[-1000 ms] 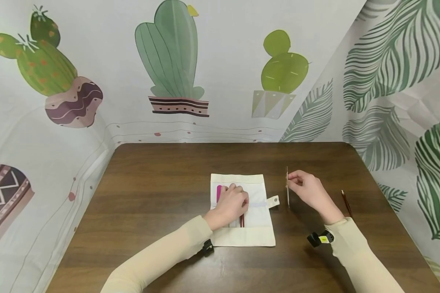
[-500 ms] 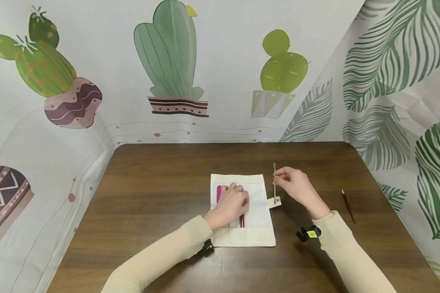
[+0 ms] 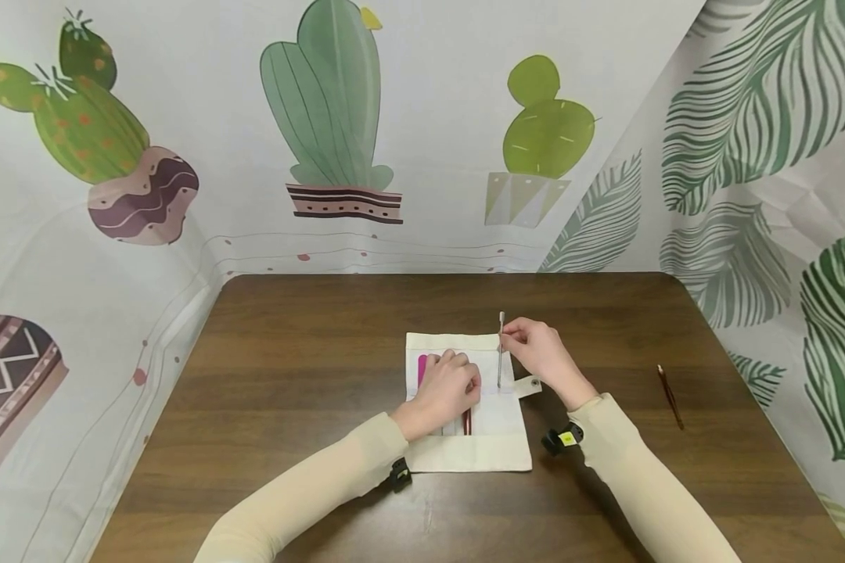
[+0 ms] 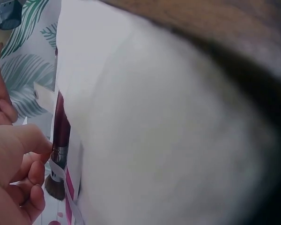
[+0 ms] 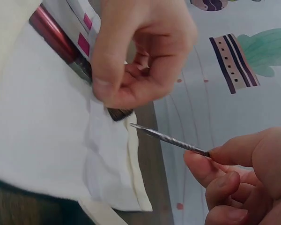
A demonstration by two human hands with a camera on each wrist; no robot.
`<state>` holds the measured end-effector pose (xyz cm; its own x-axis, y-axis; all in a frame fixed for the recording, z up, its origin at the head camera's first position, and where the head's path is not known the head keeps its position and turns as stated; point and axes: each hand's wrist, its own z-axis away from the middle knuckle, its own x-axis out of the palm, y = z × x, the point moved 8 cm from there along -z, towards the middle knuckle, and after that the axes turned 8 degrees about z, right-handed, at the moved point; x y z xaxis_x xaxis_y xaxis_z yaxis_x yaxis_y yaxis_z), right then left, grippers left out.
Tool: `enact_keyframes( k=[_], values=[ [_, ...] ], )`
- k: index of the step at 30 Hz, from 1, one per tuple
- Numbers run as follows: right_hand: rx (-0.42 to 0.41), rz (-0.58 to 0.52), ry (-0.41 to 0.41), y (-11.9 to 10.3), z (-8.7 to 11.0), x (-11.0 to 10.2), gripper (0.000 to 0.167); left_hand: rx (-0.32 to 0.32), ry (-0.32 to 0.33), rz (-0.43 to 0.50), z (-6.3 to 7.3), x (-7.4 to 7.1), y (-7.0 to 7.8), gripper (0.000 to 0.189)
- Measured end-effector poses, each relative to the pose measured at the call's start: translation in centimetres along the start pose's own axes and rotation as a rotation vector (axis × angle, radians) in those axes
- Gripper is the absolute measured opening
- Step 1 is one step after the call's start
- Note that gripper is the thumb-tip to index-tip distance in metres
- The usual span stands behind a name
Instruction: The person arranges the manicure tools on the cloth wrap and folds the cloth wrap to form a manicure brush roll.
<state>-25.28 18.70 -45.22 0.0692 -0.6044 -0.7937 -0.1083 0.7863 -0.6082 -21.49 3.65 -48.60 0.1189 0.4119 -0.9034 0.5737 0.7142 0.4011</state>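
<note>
A cream fabric tool case (image 3: pixel 479 455) lies unfolded on the table, a pale elastic band (image 3: pixel 489 392) across its middle. My left hand (image 3: pixel 445 392) is over the case, thumb and finger pinching a makeup brush (image 4: pixel 61 122) near its metal collar, where the band crosses it. The brush has a dark red handle and brown bristles. Pinched at one end in my right hand (image 3: pixel 537 349) is a thin silver cuticle pusher (image 5: pixel 173 139) with a ridged grip. Its free tip points down over the right half of the case. A pink strip (image 3: pixel 422 371) shows left of my left hand.
From the case's right edge sticks out a snap strap (image 3: pixel 528 386). Farther right on the brown table (image 3: pixel 310 336) lies a slim reddish-brown tool (image 3: pixel 670 397) with a pale tip. A patterned cloth (image 3: pixel 436 117) hangs behind the table.
My right hand has moved left with the cuticle pusher, from beyond the snap strap to over the right part of the case. My left hand has stayed in place.
</note>
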Motion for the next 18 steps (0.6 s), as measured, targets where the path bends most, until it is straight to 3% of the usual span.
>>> enact_keyframes(
  k=[18],
  values=[
    [0.006, 0.018, -0.017, -0.5, -1.7, 2.6, 0.021, 0.009, 0.034, 0.022, 0.2, -0.1, -0.1, 0.007]
  ],
)
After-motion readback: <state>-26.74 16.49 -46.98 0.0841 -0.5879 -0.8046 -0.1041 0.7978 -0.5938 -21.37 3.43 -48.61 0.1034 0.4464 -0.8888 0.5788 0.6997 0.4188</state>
